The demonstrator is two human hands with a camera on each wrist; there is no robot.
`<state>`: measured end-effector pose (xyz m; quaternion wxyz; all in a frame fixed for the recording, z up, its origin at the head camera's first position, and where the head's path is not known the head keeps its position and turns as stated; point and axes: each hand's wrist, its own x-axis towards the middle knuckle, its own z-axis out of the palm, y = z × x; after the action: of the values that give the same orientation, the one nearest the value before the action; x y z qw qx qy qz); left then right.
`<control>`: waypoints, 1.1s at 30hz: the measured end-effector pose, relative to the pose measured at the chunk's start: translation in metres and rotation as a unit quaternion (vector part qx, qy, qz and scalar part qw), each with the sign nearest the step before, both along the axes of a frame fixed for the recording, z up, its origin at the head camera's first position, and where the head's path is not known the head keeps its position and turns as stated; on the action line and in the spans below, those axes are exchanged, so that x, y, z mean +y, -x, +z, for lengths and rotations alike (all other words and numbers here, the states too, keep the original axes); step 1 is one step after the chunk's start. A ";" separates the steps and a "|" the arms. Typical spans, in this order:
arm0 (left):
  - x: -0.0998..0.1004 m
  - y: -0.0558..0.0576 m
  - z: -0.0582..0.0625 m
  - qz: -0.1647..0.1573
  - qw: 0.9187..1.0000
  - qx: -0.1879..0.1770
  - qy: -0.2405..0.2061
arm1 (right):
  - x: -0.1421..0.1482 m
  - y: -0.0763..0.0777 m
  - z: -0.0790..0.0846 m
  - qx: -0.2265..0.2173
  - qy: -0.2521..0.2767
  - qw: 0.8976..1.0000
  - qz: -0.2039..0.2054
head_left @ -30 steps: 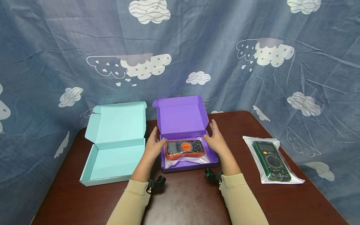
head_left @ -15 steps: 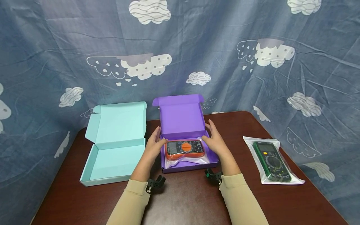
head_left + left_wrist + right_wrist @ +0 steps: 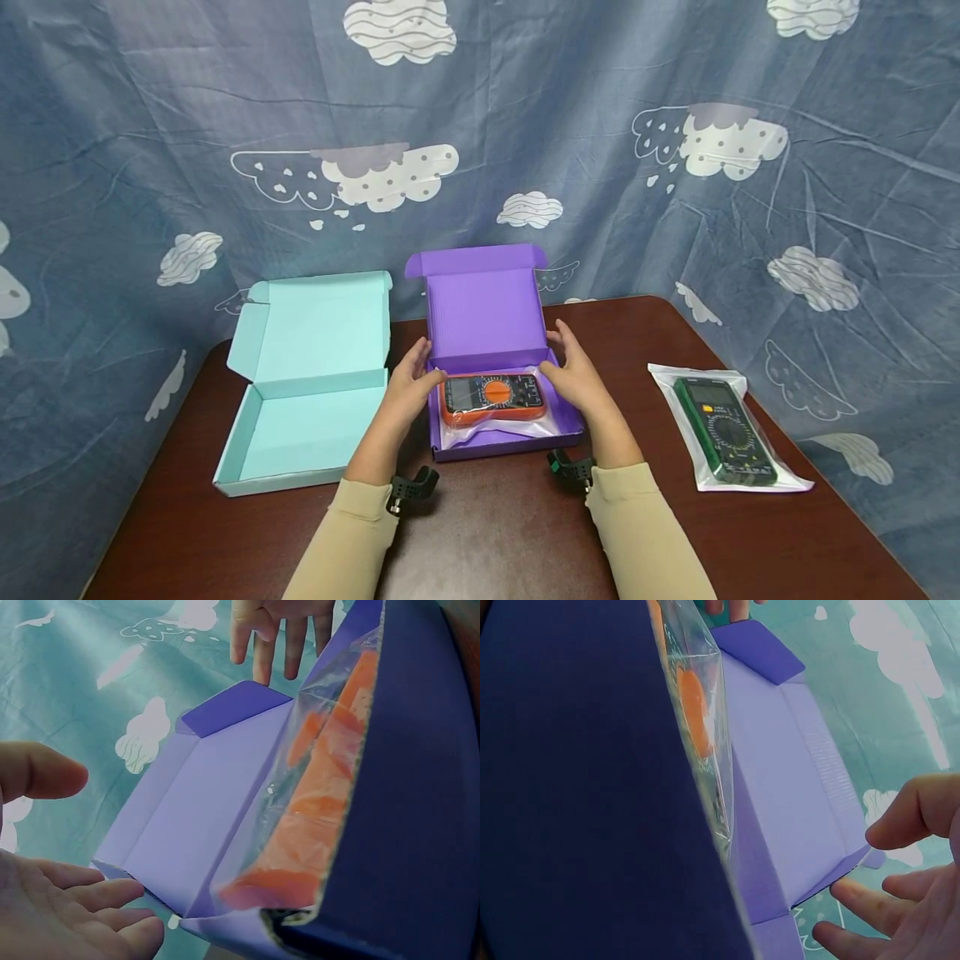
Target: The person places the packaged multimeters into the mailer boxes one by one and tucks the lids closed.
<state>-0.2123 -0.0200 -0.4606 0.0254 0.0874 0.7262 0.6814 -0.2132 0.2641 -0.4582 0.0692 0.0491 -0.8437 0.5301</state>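
A purple cardboard box (image 3: pixel 517 447) lies on the table with its lid (image 3: pixel 486 312) raised at the back. Inside it is an orange-and-black multimeter (image 3: pixel 457 412) in a clear plastic bag (image 3: pixel 543 427). My left hand (image 3: pixel 405 390) is at the box's left side, fingertips right at the lid's lower left edge. On the opposite side, my right hand (image 3: pixel 577 379) has its fingers at the lid's right edge. In the right wrist view, fingertips of the right hand (image 3: pixel 911 900) meet the lid's side flap. Thumbs and fingers are spread and relaxed on both hands.
To the left stands a turquoise box (image 3: pixel 311 433) with its lid up and nothing inside. A green multimeter (image 3: pixel 726 429) in a clear bag lies at the right on the dark brown table (image 3: pixel 495 533). A blue cloud-patterned curtain (image 3: pixel 480 108) hangs behind.
The purple lid's side flaps have folded inward and the lid has tilted up more. Both hands have shifted slightly inward toward the lid. The multimeters and the turquoise box have stayed put.
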 end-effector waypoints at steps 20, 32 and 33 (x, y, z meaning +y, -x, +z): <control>-0.003 -0.003 0.004 0.005 0.999 0.010 0.041 | 0.002 -0.001 0.004 0.000 -0.017 1.000 -0.026; -0.003 -0.007 0.009 0.010 0.995 0.011 0.102 | 0.006 -0.003 0.005 0.003 -0.022 0.999 -0.031; -0.003 -0.007 0.010 0.010 0.994 0.013 0.105 | 0.006 -0.003 0.006 0.006 -0.026 0.999 -0.032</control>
<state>-0.2051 -0.0231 -0.4509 0.0186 0.0861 0.7946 0.6007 -0.2102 0.2700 -0.4525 0.0903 0.0267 -0.8577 0.5055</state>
